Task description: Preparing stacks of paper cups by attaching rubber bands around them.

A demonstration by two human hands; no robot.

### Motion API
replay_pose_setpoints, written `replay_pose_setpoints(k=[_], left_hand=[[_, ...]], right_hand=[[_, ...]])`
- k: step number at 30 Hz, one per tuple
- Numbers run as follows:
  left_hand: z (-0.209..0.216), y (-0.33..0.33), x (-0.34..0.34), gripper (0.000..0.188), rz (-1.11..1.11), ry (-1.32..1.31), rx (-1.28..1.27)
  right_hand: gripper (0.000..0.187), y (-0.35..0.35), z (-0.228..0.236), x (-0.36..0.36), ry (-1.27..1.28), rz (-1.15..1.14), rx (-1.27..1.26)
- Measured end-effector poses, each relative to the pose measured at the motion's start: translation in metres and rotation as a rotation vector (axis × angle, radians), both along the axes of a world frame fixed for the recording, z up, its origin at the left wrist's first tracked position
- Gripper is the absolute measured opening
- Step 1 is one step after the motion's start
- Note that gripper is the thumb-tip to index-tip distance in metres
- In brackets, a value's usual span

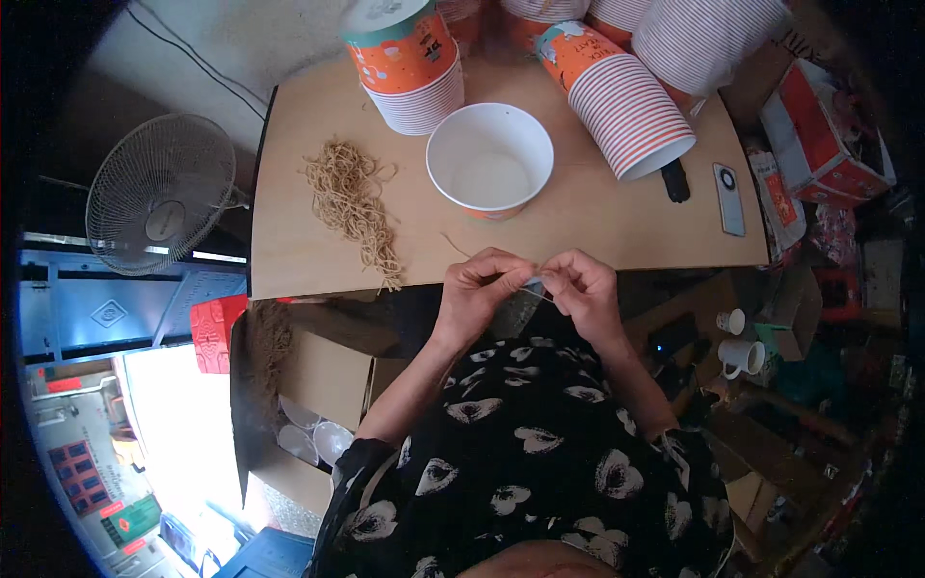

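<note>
Left hand and right hand brought close together at the near edge of the worktop, fingertips pinched on a thin rubber band stretched between them, just at 6 o'clock from the white paper bowl. Both hands closed on that band, thumbs and forefingers nearly touching each other; finer detail of the band too small to tell. Bowl upright and open, standing near the worktop's middle, well apart from the hands. At 9 o'clock from the bowl, a loose heap of tan rubber bands trailing toward the near edge. At 11 o'clock from the bowl, an upright stack of orange-and-white paper bowls; at 2 o'clock, a second such stack lying tilted on its side, rims striped. More stacks along the far edge at 12 and 1 o'clock. At 3 o'clock, just beside the tilted stack, a small black object and, further right, a grey phone lying flat. Off the worktop at 9 o'clock, a round fan on the floor. At 7 o'clock from the hands, an open cardboard box with clear plastic lids inside. At 4 o'clock, two white mugs among clutter. Black patterned garment across the lower part of the view.
</note>
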State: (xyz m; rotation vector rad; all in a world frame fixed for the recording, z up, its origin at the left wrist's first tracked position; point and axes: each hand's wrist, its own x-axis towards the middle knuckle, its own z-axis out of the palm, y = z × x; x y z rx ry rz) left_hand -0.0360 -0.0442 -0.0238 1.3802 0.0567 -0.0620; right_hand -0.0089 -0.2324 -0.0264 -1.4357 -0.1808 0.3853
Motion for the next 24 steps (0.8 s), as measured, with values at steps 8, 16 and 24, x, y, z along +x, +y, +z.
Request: replay_pose_setpoints(k=[8, 16, 24], left_hand=[[0.044, 0.065, 0.053, 0.026, 0.117, -0.648, 1.272], [0.033, 0.068, 0.070, 0.015, 0.032, -0.446, 0.713], [0.037, 0.065, 0.060, 0.017, 0.112, -0.248, 0.662]], right_hand=[[0.004, -0.013, 0.032, 0.008, -0.141, -0.155, 0.047], [0.012, 0.044, 0.032, 0.021, -0.774, -0.419, -0.216], [0.012, 0.072, 0.025, 0.034, -0.853, -0.338, -0.251]])
